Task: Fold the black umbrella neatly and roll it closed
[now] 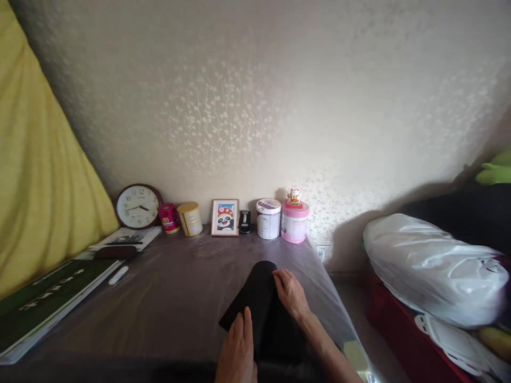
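A black, flexible sheet (253, 298) lies near the front of the table, bent over along its length; its exact kind is unclear. My left hand (239, 340) rests on its near left part, fingers stretched out and close together. At the far right edge of the sheet, my right hand (290, 291) pinches the material between thumb and fingers. The lower part of the sheet, between my forearms, is dark and hard to make out.
Along the wall stand a clock (138, 206), a red can (169, 218), a yellow can (190, 219), a framed panda picture (225, 217) and two tubs (268, 219). A green book (51, 298) and a white pen-like object (118, 275) lie left. A white plastic bag (431, 266) sits right.
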The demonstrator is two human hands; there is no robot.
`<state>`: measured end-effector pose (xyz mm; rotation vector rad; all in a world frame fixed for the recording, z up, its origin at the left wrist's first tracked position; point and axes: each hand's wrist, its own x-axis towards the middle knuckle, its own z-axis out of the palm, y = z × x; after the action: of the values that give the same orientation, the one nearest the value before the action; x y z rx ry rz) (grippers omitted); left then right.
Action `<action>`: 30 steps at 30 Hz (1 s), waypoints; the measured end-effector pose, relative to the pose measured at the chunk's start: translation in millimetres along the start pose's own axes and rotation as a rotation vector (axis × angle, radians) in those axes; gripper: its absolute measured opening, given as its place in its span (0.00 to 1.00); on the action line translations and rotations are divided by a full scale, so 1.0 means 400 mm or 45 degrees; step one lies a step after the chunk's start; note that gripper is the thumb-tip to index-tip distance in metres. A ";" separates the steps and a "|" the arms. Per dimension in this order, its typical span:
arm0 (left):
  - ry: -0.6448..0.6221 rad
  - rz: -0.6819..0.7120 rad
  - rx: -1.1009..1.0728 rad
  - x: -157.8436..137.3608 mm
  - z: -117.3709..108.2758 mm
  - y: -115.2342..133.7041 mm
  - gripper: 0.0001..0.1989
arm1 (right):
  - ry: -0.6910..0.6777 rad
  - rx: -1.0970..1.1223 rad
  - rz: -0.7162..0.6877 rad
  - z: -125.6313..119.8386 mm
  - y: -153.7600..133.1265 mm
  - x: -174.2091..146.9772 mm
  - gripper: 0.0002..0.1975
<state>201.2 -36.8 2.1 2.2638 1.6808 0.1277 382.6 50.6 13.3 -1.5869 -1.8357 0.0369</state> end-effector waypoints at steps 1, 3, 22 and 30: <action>0.023 -0.012 0.014 -0.001 0.000 0.001 0.47 | -0.049 -0.020 -0.027 -0.010 0.000 -0.025 0.13; 0.060 -0.031 0.069 -0.003 -0.003 0.004 0.47 | -0.162 -0.117 -0.068 -0.026 0.006 -0.067 0.12; -0.031 -0.059 -0.725 -0.027 -0.169 0.000 0.37 | -0.015 0.428 0.318 -0.080 0.116 -0.120 0.12; -0.211 -0.023 -1.783 -0.046 -0.222 -0.063 0.14 | 0.033 0.891 0.496 -0.113 0.073 -0.144 0.15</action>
<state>149.5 -30.1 80.6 1.1225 0.9299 0.7891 431.1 -11.1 6.7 -1.3794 -1.2544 0.7453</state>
